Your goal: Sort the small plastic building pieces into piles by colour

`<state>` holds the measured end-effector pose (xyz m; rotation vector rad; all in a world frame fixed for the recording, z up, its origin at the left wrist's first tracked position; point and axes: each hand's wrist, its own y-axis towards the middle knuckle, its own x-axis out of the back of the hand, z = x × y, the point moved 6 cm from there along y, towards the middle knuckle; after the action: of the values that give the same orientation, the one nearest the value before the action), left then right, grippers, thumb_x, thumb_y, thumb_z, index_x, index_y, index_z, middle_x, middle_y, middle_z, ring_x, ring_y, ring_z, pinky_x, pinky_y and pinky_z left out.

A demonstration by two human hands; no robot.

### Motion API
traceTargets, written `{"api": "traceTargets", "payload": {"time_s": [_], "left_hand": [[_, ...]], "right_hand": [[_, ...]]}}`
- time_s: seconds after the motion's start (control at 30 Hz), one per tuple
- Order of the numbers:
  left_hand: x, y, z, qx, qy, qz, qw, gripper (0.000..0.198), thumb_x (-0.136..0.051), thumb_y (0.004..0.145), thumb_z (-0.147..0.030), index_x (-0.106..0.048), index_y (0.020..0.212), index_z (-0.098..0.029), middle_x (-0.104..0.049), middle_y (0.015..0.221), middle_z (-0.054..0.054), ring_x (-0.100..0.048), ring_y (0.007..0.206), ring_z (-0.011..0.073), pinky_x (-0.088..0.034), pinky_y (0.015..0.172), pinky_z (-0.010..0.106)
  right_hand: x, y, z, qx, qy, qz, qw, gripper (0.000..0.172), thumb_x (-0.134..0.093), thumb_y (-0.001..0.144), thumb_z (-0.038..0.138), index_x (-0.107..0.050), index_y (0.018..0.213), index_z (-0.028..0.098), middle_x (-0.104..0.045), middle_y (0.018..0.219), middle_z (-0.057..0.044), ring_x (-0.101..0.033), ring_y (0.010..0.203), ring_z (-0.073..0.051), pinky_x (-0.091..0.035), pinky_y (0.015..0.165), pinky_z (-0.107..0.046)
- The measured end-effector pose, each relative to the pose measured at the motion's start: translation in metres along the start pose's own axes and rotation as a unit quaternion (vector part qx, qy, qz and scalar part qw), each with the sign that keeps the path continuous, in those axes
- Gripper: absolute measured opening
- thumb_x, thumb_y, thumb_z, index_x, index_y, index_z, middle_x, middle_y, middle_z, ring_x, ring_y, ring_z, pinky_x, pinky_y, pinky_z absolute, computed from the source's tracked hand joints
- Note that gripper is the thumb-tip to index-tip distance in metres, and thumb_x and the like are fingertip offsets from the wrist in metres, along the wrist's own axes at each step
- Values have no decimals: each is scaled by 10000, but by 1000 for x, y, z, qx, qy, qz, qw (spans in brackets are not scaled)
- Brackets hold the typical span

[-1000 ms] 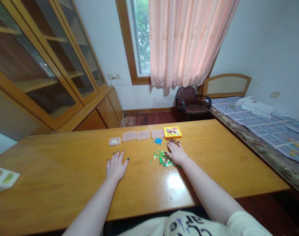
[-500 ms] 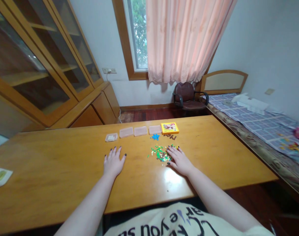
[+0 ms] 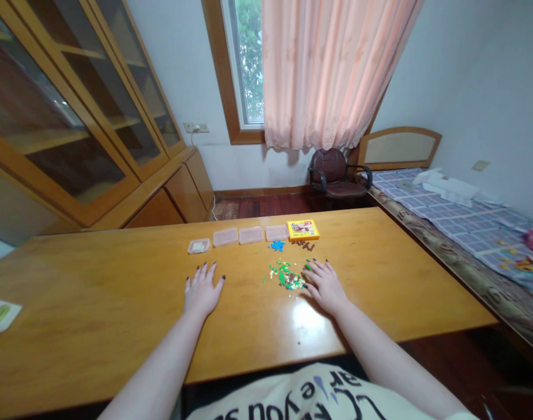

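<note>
My left hand [image 3: 202,291] lies palm down on the wooden table [image 3: 117,291], fingers spread, holding nothing. My right hand [image 3: 327,286] rests with fingers apart at the right edge of a mixed pile of small green, cream and brown pieces [image 3: 288,276]; its fingertips touch or cover a few of them. Beyond the pile are a small heap of blue pieces [image 3: 277,245] and some brown pieces [image 3: 305,245]. A yellow box [image 3: 303,230] lies flat behind the brown pieces.
Three clear trays [image 3: 225,237], [image 3: 251,234], [image 3: 277,233] stand left of the yellow box, and a smaller clear container [image 3: 198,246] is at the row's left end. A white and green item [image 3: 1,315] lies at the far left. Behind the table stands a chair [image 3: 334,175].
My right hand has shifted slightly to the right, uncovering more of the mixed pile's right side. My left hand has stayed in place.
</note>
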<state>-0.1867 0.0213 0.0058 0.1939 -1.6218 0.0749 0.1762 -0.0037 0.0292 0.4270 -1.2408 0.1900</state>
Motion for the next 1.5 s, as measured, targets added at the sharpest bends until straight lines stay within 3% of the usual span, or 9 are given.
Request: {"api": "traceTargets", "payload": {"time_s": [0.1,0.2,0.4,0.6,0.8,1.0,1.3,1.5], "left_hand": [[0,0,0,2,-3,0,1000,585,-288,872,-495,-337,1385,-220,-314,1457,99,-266,1335,277,-191,1077,501],[0,-1,0,3,-5,-1,1000,580,-292,872,-490,-340,1384,-223,-318,1455,97,-270,1334,276,-193,1077,501],[1,-1,-1,-2,0,-3,1000,582,-287,872,-483,-345,1382,-209,-313,1457,100,-268,1335,278,-208,1070,508],[4,-2,-2,3,4,1,1000,575,-292,874,-475,-342,1384,-212,-320,1455,96,-273,1334,274,-210,1072,504],[4,-2,-3,3,2,5,1000,576,-282,876,-478,-343,1383,-212,-318,1456,91,-269,1336,270,-210,1073,503],[2,-1,-1,8,-8,5,1000,580,-287,873,-482,-335,1387,-218,-302,1464,85,-256,1342,266,-189,1082,501],[3,-1,-1,7,0,3,1000,578,-293,873,-477,-345,1383,-212,-316,1457,89,-266,1338,273,-196,1079,503],[5,-3,-3,8,3,5,1000,569,-303,874,-465,-353,1380,-210,-327,1451,91,-272,1335,270,-198,1079,499]], "right_hand": [[-3,0,7,40,6,34,999,442,-473,861,444,-520,1267,277,-377,1421,-62,-266,1328,-258,-137,1090,-492],[-6,1,7,22,-4,47,999,452,-481,853,463,-506,1276,306,-339,1443,-57,-230,1340,-278,-123,1082,-516],[-2,1,-5,-44,-26,-4,999,403,-433,881,422,-581,1205,232,-426,1386,-78,-278,1310,-280,-116,1084,-520],[-5,-1,6,39,8,28,999,378,-480,858,445,-576,1199,314,-399,1407,-43,-259,1326,-267,-119,1085,-513],[-4,3,-2,-28,-11,2,1000,413,-440,880,414,-541,1251,263,-388,1409,-88,-266,1317,-274,-151,1074,-514],[-6,0,8,56,21,44,997,391,-505,840,424,-552,1221,348,-368,1427,-26,-247,1328,-272,-122,1079,-527],[-13,24,-8,-44,-34,22,998,474,-427,876,439,-467,1314,261,-344,1440,-60,-222,1336,-297,-72,1077,-553],[-8,19,-19,-80,5,-34,996,406,-355,907,373,-540,1241,235,-495,1334,-35,-345,1284,-249,-103,1090,-514]]}}
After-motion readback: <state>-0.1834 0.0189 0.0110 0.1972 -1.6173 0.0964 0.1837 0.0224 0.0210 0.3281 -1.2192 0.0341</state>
